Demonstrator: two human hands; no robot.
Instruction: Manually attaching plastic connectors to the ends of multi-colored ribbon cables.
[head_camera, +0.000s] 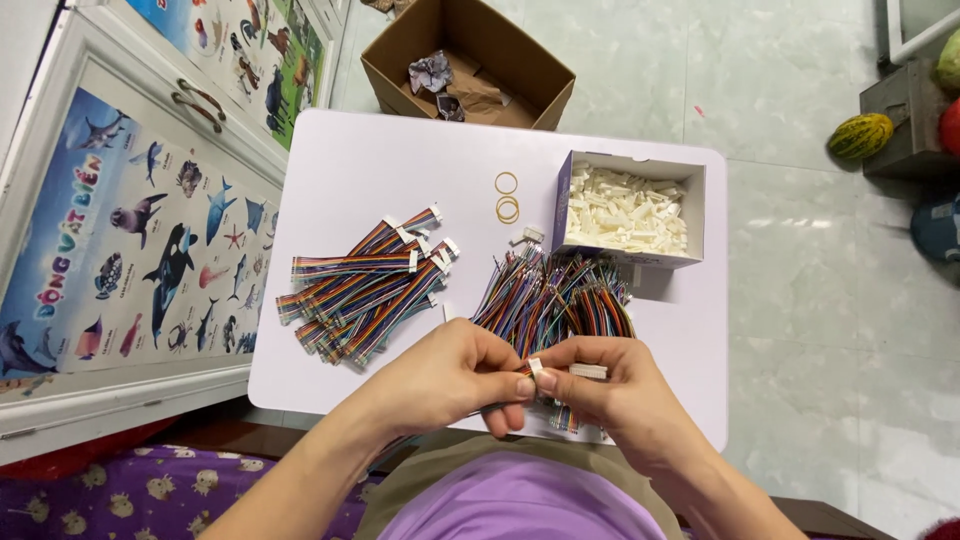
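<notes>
Both hands meet over the near edge of the small white table (350, 160); left hand (450, 375) pinches a multicolour ribbon wire (505, 385) between thumb and fingertips; right hand (610, 385) grips a small white plastic connector (536, 366) at the wire's end, with another white connector (588, 371) lying across its fingers. Loose wire bundle (560, 295) sits just beyond the hands; finished cables with connectors (365, 280) piled to the left; open box of white connectors (625, 210) behind right; two rubber bands (507, 197) beside it; cardboard box (465, 60) on the floor past the table.
</notes>
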